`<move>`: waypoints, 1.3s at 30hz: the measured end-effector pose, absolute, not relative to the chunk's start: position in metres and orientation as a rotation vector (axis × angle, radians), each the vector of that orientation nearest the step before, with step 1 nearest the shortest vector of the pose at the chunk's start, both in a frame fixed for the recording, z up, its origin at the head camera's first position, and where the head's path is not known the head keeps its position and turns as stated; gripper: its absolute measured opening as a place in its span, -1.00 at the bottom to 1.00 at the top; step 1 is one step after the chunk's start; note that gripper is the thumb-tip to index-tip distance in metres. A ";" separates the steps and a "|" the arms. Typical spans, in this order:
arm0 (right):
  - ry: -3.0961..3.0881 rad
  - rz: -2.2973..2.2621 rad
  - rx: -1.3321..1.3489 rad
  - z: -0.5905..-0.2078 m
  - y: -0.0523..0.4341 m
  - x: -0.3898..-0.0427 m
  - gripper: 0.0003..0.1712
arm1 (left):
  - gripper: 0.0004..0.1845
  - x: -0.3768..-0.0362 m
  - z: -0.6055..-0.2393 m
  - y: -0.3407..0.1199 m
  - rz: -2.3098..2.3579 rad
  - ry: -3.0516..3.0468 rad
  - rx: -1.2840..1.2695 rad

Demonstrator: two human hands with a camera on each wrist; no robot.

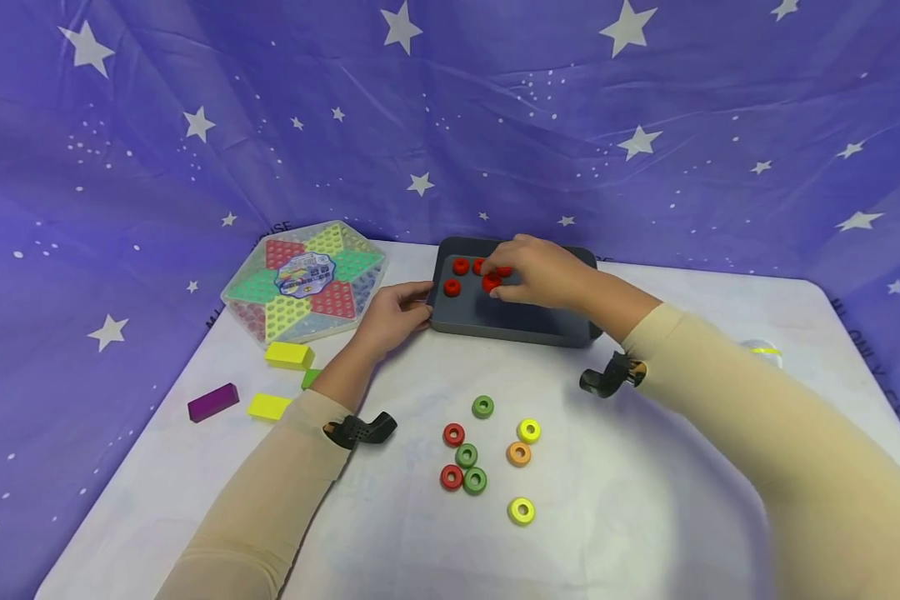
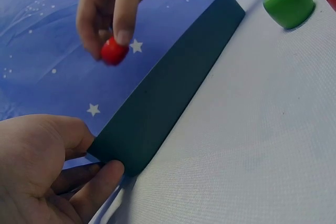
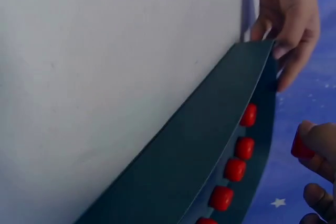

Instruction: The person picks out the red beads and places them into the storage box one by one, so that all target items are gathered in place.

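My right hand [image 1: 536,271] pinches a red bead [image 1: 491,284] between thumb and fingers, raised over a dark shallow tray [image 1: 510,334]. The same red bead [image 2: 114,52] shows below the fingertips in the left wrist view. At the tray's near left corner, my left hand [image 1: 392,318] grips the edge, its thumb and fingers on either side of the corner. Several red beads lie in the tray, among them one red bead [image 1: 452,287] near the left wall. In the right wrist view, a row of red beads [image 3: 234,169] shows behind the tray's side wall.
Loose ring-shaped beads lie in front of the tray: green [image 1: 483,407], red [image 1: 453,434], orange [image 1: 518,454] and yellow [image 1: 521,511]. To the left are a hexagonal star-patterned game board [image 1: 333,298], yellow blocks [image 1: 288,356] and a purple block [image 1: 213,403]. A starry curtain [image 1: 495,125] hangs behind.
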State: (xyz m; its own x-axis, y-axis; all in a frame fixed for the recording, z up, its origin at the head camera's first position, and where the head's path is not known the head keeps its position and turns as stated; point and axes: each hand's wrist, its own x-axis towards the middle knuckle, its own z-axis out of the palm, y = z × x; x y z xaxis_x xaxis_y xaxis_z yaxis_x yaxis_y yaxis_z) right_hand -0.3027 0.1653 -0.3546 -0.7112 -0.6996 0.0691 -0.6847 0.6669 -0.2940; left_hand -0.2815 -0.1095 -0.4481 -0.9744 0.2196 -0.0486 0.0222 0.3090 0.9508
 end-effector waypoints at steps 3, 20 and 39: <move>2.802 -0.418 -1.172 -0.357 0.162 -0.314 -0.59 | -0.48 -0.282 -0.447 -0.109 1.736 2.405 0.221; 2.814 -0.239 -1.094 -0.398 0.137 -0.350 -0.59 | -0.49 -0.280 -0.448 -0.110 1.755 2.374 0.228; 2.829 -0.375 -1.120 -0.374 0.144 -0.323 -0.47 | -0.49 -0.281 -0.450 -0.109 1.735 2.402 0.214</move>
State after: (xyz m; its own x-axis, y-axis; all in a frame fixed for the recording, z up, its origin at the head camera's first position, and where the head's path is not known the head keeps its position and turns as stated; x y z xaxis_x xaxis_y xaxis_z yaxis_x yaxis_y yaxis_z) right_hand -0.3227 0.1438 -0.3745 -0.7305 -0.6827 0.0193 -0.6641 0.7035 -0.2531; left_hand -0.2812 -0.1088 -0.4501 -0.9751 0.2151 -0.0539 0.0164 0.3124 0.9498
